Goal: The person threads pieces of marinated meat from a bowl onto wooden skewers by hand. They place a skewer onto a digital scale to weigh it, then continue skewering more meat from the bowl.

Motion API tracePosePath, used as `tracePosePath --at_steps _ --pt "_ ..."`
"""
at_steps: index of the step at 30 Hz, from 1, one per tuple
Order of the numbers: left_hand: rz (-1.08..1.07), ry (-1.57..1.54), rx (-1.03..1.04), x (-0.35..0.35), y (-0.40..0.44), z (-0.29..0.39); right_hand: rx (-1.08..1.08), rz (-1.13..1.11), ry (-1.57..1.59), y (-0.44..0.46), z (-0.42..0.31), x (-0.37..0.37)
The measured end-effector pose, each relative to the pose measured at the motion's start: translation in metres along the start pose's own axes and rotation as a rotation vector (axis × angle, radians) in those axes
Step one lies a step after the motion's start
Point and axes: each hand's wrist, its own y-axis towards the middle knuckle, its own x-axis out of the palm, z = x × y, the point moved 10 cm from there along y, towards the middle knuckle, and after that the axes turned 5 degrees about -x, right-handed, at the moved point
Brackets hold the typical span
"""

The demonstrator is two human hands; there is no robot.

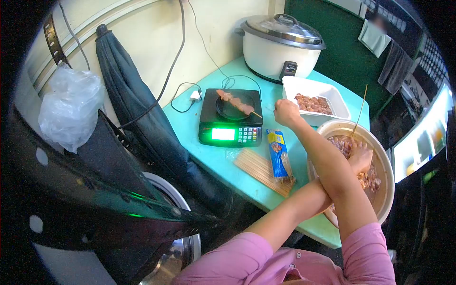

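Meat pieces (368, 180) in round basin (390, 190), near right; partly hidden by forearms. Thin stick (361, 108) rises tilted beside left hand (362, 157); lower end obscured. Left fingers down in meat, grip cannot be told. Right forearm crosses over left; right hand (287, 113) at left end of white tray (331, 90), fingers curled, contents not visible. Turquoise table (213, 159): scale (207, 109) left, cooker (280, 54) far, by cream wall (147, 42).

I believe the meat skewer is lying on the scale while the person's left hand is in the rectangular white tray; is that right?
Not quite: in the head view, the left hand is in the round basin, not the white tray. The meat skewer is on the scale.
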Motion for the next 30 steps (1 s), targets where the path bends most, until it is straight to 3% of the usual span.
tracePosePath --at_steps 8,16,19,30 --pt "-0.012 -0.002 0.006 0.001 0.002 0.0 -0.053 0.1 0.001 0.001 -0.003 -0.003" --pt "-0.144 -0.094 -0.034 0.014 0.006 -0.004 -0.001 -0.027 -0.012 0.001 -0.004 -0.001" --pt "-0.004 -0.024 -0.01 0.002 0.003 -0.002 0.005 -0.028 0.004 -0.001 -0.004 -0.003" --pt "0.028 -0.076 0.025 0.017 0.011 -0.005 0.016 0.046 0.157 0.008 -0.005 0.009"
